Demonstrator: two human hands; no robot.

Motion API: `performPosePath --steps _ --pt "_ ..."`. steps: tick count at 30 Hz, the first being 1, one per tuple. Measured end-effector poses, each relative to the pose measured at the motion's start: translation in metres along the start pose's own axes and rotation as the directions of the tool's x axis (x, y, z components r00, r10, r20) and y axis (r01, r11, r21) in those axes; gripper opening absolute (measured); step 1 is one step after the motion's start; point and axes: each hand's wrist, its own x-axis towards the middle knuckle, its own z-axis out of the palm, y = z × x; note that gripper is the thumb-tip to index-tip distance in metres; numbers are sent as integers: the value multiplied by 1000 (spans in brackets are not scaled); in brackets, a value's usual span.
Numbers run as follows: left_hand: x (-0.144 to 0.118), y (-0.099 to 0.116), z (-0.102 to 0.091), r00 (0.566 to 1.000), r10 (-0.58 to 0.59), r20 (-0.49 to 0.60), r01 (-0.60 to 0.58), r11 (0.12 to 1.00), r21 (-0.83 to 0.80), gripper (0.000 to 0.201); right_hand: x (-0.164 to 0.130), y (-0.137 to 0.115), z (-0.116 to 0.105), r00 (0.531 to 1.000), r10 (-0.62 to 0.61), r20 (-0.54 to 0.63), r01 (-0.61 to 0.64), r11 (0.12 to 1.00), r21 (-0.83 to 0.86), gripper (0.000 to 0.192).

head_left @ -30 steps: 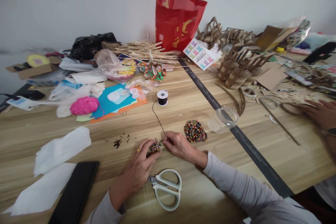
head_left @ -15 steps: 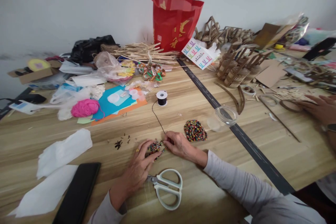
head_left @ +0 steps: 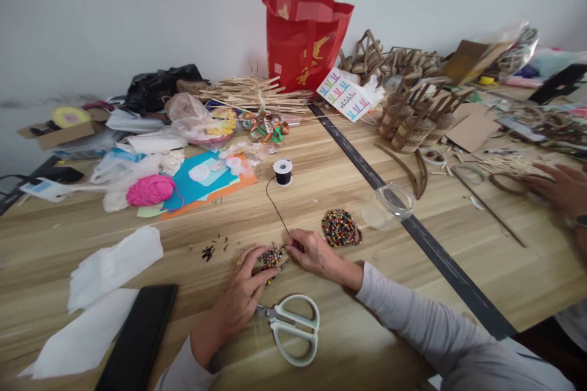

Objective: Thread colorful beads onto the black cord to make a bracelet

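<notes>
Your left hand (head_left: 241, 293) and right hand (head_left: 312, 252) both pinch a small beaded piece (head_left: 271, 255) on the wooden table (head_left: 321, 208), fingers narrow around it. Black cord (head_left: 275, 208) runs from it to the spool (head_left: 283, 171); the exact grip is probably fingertip-only. Loose bead pile (head_left: 340, 228) lies just right, scissors (head_left: 291, 327) near your left wrist.

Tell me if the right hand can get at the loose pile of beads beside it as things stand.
Probably yes. The right hand rests on the table just beside the bead pile, with only bare wood between them. But its fingers are pinching the black cord at the beaded piece, so it would have to let go first.
</notes>
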Motion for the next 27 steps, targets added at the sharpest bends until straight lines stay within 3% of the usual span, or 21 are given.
performPosePath --steps 27 --pt "0 1 -5 1000 -32 -1 31 997 -68 42 0 0 0 1000 12 -2 -12 1000 -4 8"
